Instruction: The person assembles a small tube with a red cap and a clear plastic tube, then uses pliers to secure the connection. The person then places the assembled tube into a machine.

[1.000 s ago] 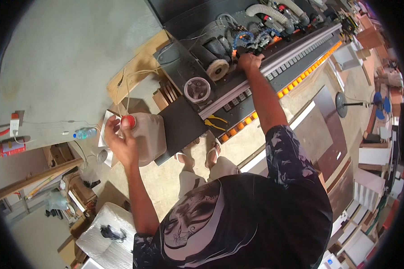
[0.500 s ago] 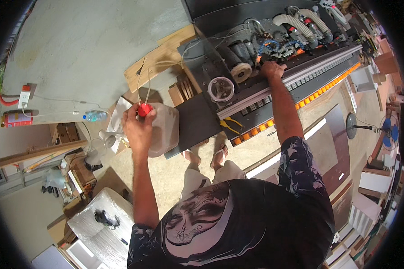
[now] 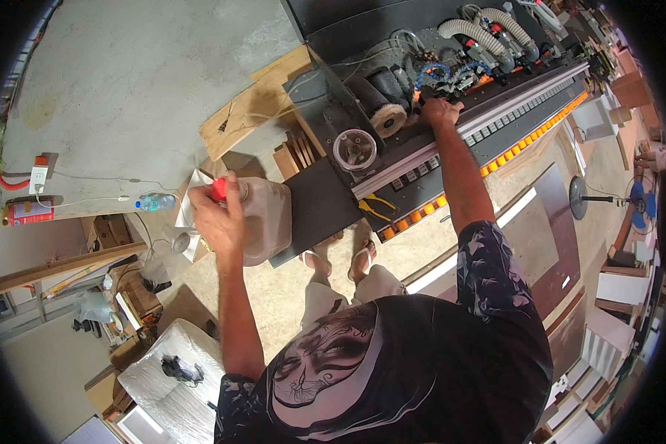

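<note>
My left hand (image 3: 220, 222) pinches a red screw cap (image 3: 219, 189), tilted and off to the left of the mouth of a large translucent plastic jug (image 3: 268, 218). The jug stands upright beside a dark panel. A thin pale tube (image 3: 263, 116) runs from the machine toward the cap. My right hand (image 3: 440, 112) rests on the inner ledge of a long dark machine (image 3: 414, 159), one digit stretched to the right; its other fingers are mostly hidden. Left of it are a pale round brush-like wheel (image 3: 388, 120) and a clear round cup (image 3: 355, 149).
Yellow-handled pliers (image 3: 377, 207) lie at the machine's near corner, by a row of orange rollers (image 3: 429, 209). A wooden board (image 3: 251, 103) leans on the wall. A water bottle (image 3: 155, 201) stands left of the jug. A standing fan (image 3: 640, 203) is at the far right.
My left hand has moved the red cap left, off the jug's mouth, which now shows. The right hand keeps its place on the machine; the view has shifted slightly.
</note>
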Action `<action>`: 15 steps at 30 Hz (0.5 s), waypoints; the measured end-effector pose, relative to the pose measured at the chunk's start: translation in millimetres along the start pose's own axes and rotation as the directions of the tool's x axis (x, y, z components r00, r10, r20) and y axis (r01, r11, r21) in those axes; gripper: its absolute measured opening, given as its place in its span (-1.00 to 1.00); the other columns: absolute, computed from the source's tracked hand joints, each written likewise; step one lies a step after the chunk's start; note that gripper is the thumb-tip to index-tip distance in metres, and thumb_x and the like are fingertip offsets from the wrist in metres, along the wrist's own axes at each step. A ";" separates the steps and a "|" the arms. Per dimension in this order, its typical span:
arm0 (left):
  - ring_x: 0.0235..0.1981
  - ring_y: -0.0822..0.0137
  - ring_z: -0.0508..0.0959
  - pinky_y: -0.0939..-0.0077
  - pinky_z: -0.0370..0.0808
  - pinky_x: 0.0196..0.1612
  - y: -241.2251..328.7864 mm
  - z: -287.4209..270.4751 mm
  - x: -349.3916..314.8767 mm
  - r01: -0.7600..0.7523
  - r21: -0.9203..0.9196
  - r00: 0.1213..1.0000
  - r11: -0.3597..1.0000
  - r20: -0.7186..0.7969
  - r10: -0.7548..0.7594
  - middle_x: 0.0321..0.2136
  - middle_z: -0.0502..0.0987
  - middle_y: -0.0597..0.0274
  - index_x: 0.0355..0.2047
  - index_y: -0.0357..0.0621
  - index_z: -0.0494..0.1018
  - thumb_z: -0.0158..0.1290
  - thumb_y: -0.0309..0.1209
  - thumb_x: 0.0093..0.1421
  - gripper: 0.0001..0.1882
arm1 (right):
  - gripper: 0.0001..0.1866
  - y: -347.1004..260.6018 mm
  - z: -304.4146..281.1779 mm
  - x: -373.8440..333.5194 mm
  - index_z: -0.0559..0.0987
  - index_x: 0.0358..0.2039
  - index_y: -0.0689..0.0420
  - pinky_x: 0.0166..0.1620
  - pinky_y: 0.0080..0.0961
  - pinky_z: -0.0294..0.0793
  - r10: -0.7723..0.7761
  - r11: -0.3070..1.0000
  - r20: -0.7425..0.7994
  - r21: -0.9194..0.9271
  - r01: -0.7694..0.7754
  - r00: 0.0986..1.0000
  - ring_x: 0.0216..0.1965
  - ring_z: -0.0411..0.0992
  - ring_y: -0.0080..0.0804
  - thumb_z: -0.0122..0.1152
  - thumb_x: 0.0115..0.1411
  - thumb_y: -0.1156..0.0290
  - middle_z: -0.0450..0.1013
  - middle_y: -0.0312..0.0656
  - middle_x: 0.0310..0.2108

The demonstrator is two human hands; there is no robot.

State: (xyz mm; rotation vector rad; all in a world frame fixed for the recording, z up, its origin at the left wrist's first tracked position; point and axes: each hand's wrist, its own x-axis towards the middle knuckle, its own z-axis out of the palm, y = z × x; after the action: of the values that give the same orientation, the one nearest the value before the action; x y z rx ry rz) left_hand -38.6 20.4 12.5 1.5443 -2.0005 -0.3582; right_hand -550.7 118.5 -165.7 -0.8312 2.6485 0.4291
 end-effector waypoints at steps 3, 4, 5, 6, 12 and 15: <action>-0.26 -0.10 0.59 0.06 0.52 -0.13 10.7 -9.6 8.1 -0.091 -0.072 0.996 0.993 -0.028 0.090 -0.28 0.58 -0.12 -0.05 -0.40 0.49 0.34 -0.03 0.27 -0.40 | -0.54 -1.3 -4.4 -7.4 0.73 0.11 -0.09 0.37 0.25 0.08 0.009 1.000 -0.006 -0.016 -0.009 1.000 0.22 0.57 -0.20 0.36 0.21 0.12 0.61 -0.24 0.20; -0.26 -0.09 0.60 0.07 0.53 -0.13 5.3 -8.2 8.4 -0.147 -0.061 0.989 0.987 -0.028 0.145 -0.27 0.59 -0.12 -0.06 -0.40 0.49 0.34 -0.04 0.28 -0.41 | -0.54 -2.9 -6.0 -11.2 0.73 0.12 -0.10 0.37 0.24 0.08 0.015 1.000 0.000 -0.013 -0.015 1.000 0.23 0.56 -0.20 0.35 0.21 0.12 0.61 -0.24 0.21; -0.26 -0.08 0.60 0.09 0.54 -0.12 -3.5 -3.3 7.2 -0.202 -0.049 0.979 0.978 -0.027 0.201 -0.26 0.59 -0.12 -0.06 -0.40 0.49 0.33 -0.05 0.28 -0.42 | -0.55 -2.3 -5.6 -8.4 0.73 0.12 -0.10 0.37 0.24 0.08 0.012 1.000 -0.003 -0.017 -0.012 1.000 0.23 0.56 -0.19 0.34 0.22 0.12 0.61 -0.23 0.21; -0.25 -0.07 0.61 0.10 0.55 -0.12 -8.8 -1.6 6.8 -0.256 -0.037 0.967 0.966 -0.025 0.255 -0.25 0.60 -0.12 -0.06 -0.40 0.50 0.33 -0.06 0.29 -0.43 | -0.55 0.9 -4.2 -3.3 0.73 0.12 -0.11 0.37 0.24 0.08 0.010 1.000 -0.005 -0.021 -0.010 1.000 0.24 0.56 -0.19 0.33 0.23 0.12 0.60 -0.23 0.21; -0.14 -0.13 0.64 0.07 0.57 -0.01 -17.4 4.0 -9.2 -0.105 -0.165 0.990 0.981 0.074 0.118 -0.18 0.63 -0.17 0.01 -0.37 0.50 0.30 -0.03 0.31 -0.41 | -0.56 -7.5 -22.2 -24.0 0.68 0.20 -0.11 0.40 0.29 0.05 -0.021 1.000 0.071 -0.011 0.022 0.997 0.33 0.48 -0.21 0.26 0.37 0.06 0.54 -0.25 0.29; -0.12 -0.15 0.65 0.05 0.55 0.02 -6.7 1.2 1.3 -0.173 -0.123 0.985 0.977 0.002 0.175 -0.17 0.64 -0.16 0.07 -0.32 0.51 0.30 -0.16 0.32 -0.49 | -0.54 -3.5 -21.1 -26.1 0.69 0.18 -0.10 0.39 0.26 0.07 -0.026 1.000 0.013 0.005 0.026 1.000 0.33 0.47 -0.22 0.30 0.34 0.03 0.55 -0.25 0.28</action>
State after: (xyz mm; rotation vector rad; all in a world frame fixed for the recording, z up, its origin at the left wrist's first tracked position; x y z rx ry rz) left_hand -34.3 17.1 8.4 1.2845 -2.0652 -0.4132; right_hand -533.1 120.7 -137.1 -0.8575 2.6231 0.4201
